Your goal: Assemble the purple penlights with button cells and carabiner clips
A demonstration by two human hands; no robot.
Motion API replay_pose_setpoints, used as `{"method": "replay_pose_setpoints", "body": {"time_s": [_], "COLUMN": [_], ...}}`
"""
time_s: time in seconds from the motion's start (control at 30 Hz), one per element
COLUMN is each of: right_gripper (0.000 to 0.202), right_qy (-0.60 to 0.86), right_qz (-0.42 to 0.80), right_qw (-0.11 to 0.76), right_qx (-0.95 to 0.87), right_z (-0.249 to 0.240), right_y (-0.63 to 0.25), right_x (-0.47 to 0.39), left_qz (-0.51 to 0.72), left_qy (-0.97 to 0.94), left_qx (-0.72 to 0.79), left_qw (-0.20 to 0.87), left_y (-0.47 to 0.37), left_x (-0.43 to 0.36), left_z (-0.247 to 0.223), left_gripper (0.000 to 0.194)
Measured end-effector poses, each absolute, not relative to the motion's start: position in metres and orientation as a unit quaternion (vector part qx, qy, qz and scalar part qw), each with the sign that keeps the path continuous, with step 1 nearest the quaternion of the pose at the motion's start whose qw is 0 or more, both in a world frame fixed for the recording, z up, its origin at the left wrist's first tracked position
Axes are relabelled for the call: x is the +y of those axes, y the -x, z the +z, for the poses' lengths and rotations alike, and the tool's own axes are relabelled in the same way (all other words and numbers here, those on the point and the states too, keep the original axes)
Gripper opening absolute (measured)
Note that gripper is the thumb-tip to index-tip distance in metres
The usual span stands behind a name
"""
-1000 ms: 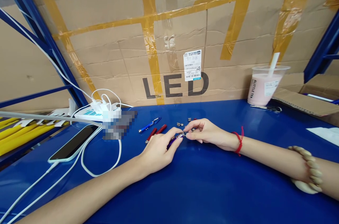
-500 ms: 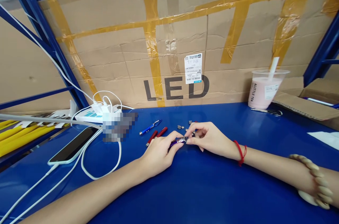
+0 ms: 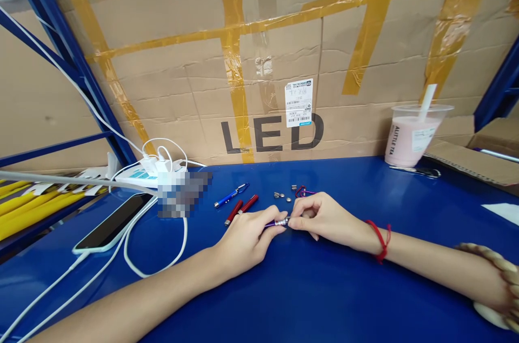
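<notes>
My left hand [image 3: 243,235] is closed around a slim purple penlight [image 3: 279,222], its silver end sticking out to the right past the thumb and forefinger. At that silver end, the thumb and forefinger of my right hand [image 3: 330,221] are pinched together; any small part between them is hidden. Beyond the hands lie several small silver pieces [image 3: 283,195] and a red carabiner clip [image 3: 300,190]. To the left are a blue penlight [image 3: 230,197] with a clip and two dark red tubes, one [image 3: 233,213] nearer and one [image 3: 249,203] farther.
A phone [image 3: 113,221] with white cables and a power strip [image 3: 140,172] are on the left. A blurred patch [image 3: 182,194] hides something there. At the back right stands a pink drink cup [image 3: 413,137]. Behind the blue table [image 3: 251,299] rises a cardboard sheet [image 3: 170,88].
The view has shifted slightly. My right hand has moved a little right and down, and more of the red carabiner clip shows behind it. Both hands stay at the purple penlight.
</notes>
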State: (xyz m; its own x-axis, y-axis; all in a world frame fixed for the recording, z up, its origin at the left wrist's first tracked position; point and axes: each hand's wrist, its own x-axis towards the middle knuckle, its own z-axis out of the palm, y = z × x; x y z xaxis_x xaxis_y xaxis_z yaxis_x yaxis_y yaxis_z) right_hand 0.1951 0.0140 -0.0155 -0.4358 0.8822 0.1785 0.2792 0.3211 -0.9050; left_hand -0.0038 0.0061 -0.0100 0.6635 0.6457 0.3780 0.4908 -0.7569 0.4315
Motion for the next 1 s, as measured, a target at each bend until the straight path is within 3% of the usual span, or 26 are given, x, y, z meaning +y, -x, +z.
{"method": "replay_pose_setpoints", "body": {"time_s": [0.57, 1.0], "right_gripper": [0.044, 0.049], "right_qy": [0.432, 0.411], "right_qz": [0.48, 0.49], "right_qw": [0.339, 0.33], "right_qx": [-0.685, -0.694], "right_z": [-0.013, -0.006], "right_y": [-0.189, -0.187], "right_x": [0.012, 0.018], "left_qz": [0.269, 0.278], "left_qy": [-0.891, -0.868], "left_qx": [0.329, 0.382], "left_qw": [0.159, 0.156], "left_y": [0.001, 0.0], "left_x": [0.003, 0.003], "left_z": [-0.005, -0.002], "left_gripper": [0.026, 0.022]}}
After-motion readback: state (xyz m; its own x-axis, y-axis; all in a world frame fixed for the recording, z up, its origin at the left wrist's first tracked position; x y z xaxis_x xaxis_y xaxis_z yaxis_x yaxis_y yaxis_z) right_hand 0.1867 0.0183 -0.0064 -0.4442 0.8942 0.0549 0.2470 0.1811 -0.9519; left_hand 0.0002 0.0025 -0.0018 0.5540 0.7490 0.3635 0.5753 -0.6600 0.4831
